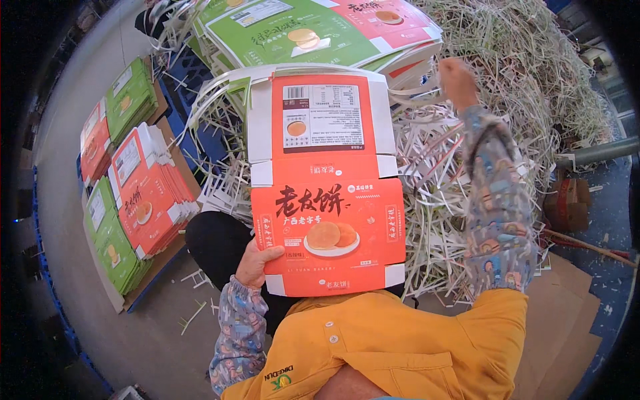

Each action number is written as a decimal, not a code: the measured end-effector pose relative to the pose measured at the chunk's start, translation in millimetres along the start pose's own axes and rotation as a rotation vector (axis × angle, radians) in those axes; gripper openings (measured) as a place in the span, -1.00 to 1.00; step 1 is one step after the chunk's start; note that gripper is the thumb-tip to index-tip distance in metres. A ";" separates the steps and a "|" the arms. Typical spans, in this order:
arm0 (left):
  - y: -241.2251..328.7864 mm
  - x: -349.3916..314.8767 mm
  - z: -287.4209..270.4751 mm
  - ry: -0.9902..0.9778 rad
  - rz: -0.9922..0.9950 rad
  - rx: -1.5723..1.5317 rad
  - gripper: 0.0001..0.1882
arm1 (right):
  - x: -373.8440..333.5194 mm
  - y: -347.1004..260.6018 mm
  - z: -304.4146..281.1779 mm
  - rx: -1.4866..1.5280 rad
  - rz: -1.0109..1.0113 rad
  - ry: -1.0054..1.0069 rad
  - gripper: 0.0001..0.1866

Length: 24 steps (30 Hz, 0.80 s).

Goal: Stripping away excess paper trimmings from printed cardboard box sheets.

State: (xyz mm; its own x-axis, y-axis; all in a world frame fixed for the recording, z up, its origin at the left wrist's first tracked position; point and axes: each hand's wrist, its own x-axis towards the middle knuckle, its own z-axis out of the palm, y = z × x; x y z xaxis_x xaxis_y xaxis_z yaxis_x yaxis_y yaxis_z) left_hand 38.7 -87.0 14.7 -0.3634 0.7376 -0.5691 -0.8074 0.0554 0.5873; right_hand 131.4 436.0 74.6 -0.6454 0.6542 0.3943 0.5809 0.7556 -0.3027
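Observation:
A flat red cardboard box blank (333, 200) with white side flaps lies over my lap, a picture of round cakes on its lower panel. My left hand (253, 264) grips its lower left edge, with the thumb on the printed face and the fingers hidden underneath. To the right of the blank my right hand (459, 81) is raised, its fingers curled closed. White paper strips hang beside it, and whether it holds any is hard to see. Just beyond the red blank lies a large stack of green and red printed sheets (267, 47).
Piles of cut blanks in red (150, 197) and green (110, 243) sit on cardboard at the left. A big heap of shredded paper strips (513, 60) fills the far right. A metal pipe (603, 152) juts in at the right, above a brown carton (568, 203).

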 end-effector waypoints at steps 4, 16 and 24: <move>-10.3 6.4 -5.3 0.013 0.006 0.013 -0.55 | -12.1 -52.3 32.1 -0.017 -0.092 -0.054 -0.70; -9.5 7.5 -9.7 0.056 -0.014 0.030 -0.55 | -15.9 -56.5 115.2 1.197 0.723 -0.603 -0.59; 1.7 4.1 -6.0 0.023 -0.030 0.064 -0.54 | -4.6 -51.0 90.9 0.907 0.224 -0.315 -0.70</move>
State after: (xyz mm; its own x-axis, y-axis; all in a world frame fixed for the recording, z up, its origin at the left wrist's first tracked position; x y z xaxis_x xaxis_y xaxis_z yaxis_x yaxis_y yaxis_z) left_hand 33.0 -88.0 10.0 -0.3506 0.7190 -0.6001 -0.7873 0.1208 0.6047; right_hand 59.6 397.5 9.4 -0.7460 0.6650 0.0371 0.1904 0.2663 -0.9449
